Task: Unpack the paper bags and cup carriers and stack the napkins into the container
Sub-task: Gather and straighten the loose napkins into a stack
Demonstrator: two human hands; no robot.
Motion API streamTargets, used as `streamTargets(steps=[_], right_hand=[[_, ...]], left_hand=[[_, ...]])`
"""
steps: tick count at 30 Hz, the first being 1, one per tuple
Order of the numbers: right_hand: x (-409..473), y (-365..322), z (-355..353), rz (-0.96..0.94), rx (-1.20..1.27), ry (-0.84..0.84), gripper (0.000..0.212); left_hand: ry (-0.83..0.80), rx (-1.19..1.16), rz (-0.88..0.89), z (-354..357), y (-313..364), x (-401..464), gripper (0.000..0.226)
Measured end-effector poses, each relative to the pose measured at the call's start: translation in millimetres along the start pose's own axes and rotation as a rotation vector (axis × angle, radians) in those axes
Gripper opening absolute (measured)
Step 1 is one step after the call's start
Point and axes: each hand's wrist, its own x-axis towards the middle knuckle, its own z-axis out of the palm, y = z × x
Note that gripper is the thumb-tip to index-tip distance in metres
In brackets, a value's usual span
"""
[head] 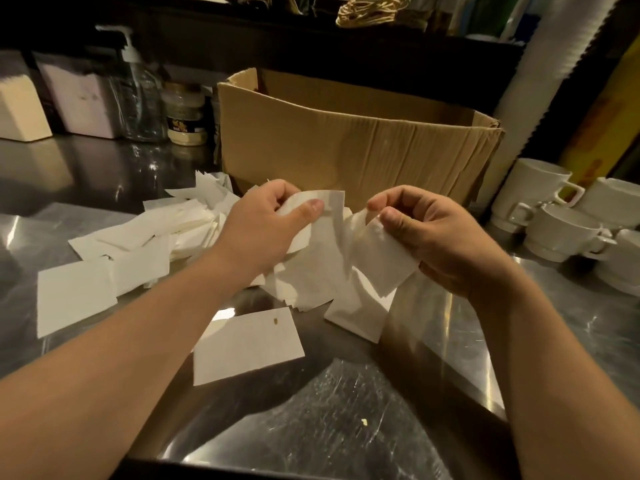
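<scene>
The shiny metal table [346, 427] is scratched, and its near edge is cut off at the bottom. One flat white napkin [247, 344] lies closest, with a small brown spot on it. Another flat napkin [74, 296] lies to the left. Above them, the left hand [266, 226] pinches a folded napkin [325, 244] between thumb and fingers. The right hand [433, 237] pinches a second napkin [384, 261] the same way. Both grips are pressed on paper, and the two hands are near each other. Their fingertips hide part of the paper. A messy pile of napkins [180, 223] lies behind the left hand. Past the hands stands an open cardboard box [346, 143]; its inside cannot be seen. White cups [561, 216] are stacked on the right, partly cut off. Far left are a pump bottle [138, 88], a jar [185, 116] and blurry white holders [20, 109] in the dark
</scene>
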Motion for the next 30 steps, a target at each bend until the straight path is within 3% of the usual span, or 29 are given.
streamTargets(steps=[4, 8, 10, 12, 15, 19, 21, 25, 28, 30], right_hand=[[-3, -26, -3, -0.089, -0.002, -0.071, 0.014], [14, -35, 17, -0.125, 0.085, 0.118, 0.011], [21, -33, 30, -0.107, 0.129, 0.132, 0.013], [23, -27, 39, -0.101, 0.125, 0.131, 0.018], [24, -17, 45, -0.161, 0.015, 0.22, 0.009], [22, -6, 46, -0.136, 0.056, 0.227, 0.008], [19, -4, 45, -0.131, 0.103, 0.202, 0.018], [15, -3, 46, -0.172, 0.158, 0.115, 0.043], [16, -1, 52, -0.203, 0.089, 0.083, 0.045], [17, 3, 56, -0.215, 0.081, 0.067, 0.041]], left_hand=[[-0.066, -0.059, -0.138, 2, 4, 3, 0.01], [-0.065, -0.303, -0.335, 0, 7, 7, 0.011], [-0.091, -0.411, -0.43, -2, 10, 5, 0.013], [-0.157, -0.558, -0.489, -5, 12, 5, 0.018], [-0.293, -0.678, -0.486, -11, 15, 2, 0.022], [-0.398, -0.688, -0.401, -14, 19, -3, 0.018], [-0.438, -0.71, -0.434, -18, 18, -1, 0.029], [-0.711, -0.724, -0.458, -25, 16, -2, 0.047], [-0.806, -0.54, -0.468, -27, 10, -3, 0.082], [-0.791, -0.378, -0.43, -25, 14, -5, 0.062]])
